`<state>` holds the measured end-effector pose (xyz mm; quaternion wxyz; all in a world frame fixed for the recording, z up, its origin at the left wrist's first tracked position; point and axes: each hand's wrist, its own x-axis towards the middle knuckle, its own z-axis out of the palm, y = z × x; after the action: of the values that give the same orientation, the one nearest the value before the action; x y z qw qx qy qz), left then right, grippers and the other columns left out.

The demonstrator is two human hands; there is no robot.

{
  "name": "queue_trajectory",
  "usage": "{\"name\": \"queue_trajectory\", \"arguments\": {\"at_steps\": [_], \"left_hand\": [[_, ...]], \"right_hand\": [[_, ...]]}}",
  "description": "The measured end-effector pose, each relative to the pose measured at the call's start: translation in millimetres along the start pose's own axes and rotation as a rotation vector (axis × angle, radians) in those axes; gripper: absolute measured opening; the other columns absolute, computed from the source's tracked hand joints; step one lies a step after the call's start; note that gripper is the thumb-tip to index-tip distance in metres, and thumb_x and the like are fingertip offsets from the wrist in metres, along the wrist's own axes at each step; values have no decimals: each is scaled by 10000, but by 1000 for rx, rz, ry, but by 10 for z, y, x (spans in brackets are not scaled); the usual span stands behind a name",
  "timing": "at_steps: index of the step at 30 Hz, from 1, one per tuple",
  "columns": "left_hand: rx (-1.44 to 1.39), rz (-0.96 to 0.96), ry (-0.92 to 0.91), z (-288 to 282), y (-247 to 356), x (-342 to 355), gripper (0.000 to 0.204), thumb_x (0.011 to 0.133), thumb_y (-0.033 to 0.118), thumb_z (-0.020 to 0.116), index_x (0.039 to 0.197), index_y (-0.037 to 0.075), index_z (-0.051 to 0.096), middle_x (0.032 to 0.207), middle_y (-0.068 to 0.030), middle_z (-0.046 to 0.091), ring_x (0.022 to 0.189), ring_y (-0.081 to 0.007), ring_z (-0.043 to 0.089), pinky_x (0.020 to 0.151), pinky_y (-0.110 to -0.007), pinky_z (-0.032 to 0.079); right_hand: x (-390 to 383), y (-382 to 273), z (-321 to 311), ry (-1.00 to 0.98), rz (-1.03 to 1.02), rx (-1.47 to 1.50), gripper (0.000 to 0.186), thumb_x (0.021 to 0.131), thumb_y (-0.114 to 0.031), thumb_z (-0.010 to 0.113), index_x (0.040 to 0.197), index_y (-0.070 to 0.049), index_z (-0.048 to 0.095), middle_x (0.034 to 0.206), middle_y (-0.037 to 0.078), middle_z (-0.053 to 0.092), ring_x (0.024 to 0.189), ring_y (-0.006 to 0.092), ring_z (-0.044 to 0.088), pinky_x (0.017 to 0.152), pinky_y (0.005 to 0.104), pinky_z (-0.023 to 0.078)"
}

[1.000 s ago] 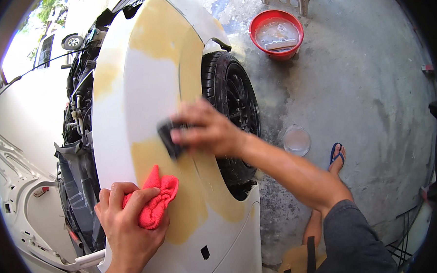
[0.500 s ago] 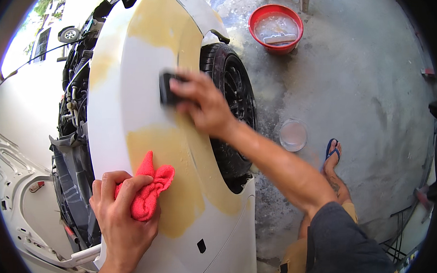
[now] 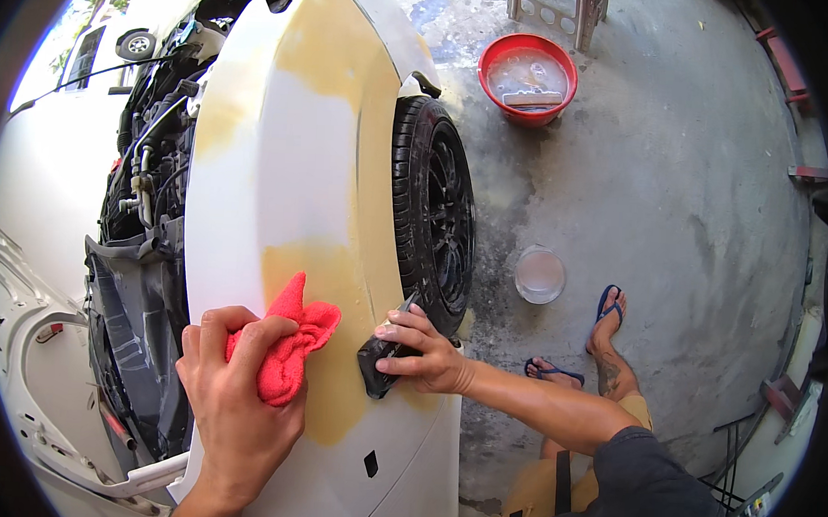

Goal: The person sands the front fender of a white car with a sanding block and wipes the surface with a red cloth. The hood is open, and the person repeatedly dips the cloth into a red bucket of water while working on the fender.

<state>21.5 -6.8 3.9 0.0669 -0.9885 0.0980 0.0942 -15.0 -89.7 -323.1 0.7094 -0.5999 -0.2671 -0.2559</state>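
Observation:
My left hand (image 3: 242, 390) grips a crumpled red cloth (image 3: 292, 346) on a white car fender (image 3: 298, 152), which has yellow patches of filler or primer. My right hand (image 3: 423, 361) is closed on a black block (image 3: 380, 370), held with a sheet wrapped or folded on it, against the yellow area (image 3: 333, 412) at the lower edge of the wheel arch. The black tyre and wheel (image 3: 439, 213) sit just beyond the block, under the fender.
An exposed engine bay (image 3: 136, 274) and detached white panels (image 3: 29, 399) lie left. On the concrete floor (image 3: 694, 197) stand a red basin of cloudy water (image 3: 528, 79), a clear round container (image 3: 540, 273) and a stool (image 3: 554, 10). My sandalled feet (image 3: 608, 309) are at right.
My right hand with the black block has moved from the middle of the fender down and rightward to the wheel-arch edge. My left hand still holds the cloth.

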Motion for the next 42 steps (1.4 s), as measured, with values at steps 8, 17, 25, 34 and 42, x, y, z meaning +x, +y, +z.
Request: {"name": "queue_trajectory", "arguments": {"at_steps": [8, 17, 25, 34, 42], "left_hand": [[6, 4, 15, 26, 19, 31, 401, 713, 116, 853, 1090, 182, 734, 1108, -71, 576, 1036, -297, 540, 870, -438, 396], [16, 12, 26, 43, 13, 15, 404, 697, 96, 862, 1072, 174, 735, 1087, -69, 583, 1018, -298, 545, 862, -443, 418], [38, 96, 101, 95, 3, 35, 399, 723, 43, 806, 1103, 121, 714, 1061, -105, 582, 980, -317, 555, 866, -440, 447], [545, 207, 2, 943, 448, -431, 498, 800, 183, 738, 1297, 204, 756, 1599, -94, 511, 1428, -466, 430, 1240, -758, 146], [535, 798, -700, 2119, 682, -1109, 376, 939, 333, 628, 1230, 130, 755, 1185, -88, 611, 1143, -306, 574, 948, -495, 492]], "right_hand": [[1077, 769, -232, 280, 309, -85, 570, 866, -28, 756, 1411, -126, 622, 1447, 168, 626, 1351, 399, 581, 1162, 460, 448], [1192, 688, -342, 154, 292, -168, 493, 928, -102, 730, 1416, -154, 690, 1464, 121, 633, 1354, 358, 578, 1118, 476, 474], [-404, -163, -88, -65, 26, 40, 419, 932, -141, 775, 1298, -342, 749, 1497, 42, 593, 1442, 324, 509, 1280, 586, 259], [-2166, -169, -2372, -817, 280, -379, 528, 722, -157, 830, 1229, -236, 708, 1305, 54, 642, 1238, 310, 614, 1076, 548, 499], [-1924, -1613, -7057, -298, 869, -1196, 635, 705, -1, 744, 1321, -82, 617, 1367, 222, 592, 1288, 457, 543, 1121, 528, 429]]}}
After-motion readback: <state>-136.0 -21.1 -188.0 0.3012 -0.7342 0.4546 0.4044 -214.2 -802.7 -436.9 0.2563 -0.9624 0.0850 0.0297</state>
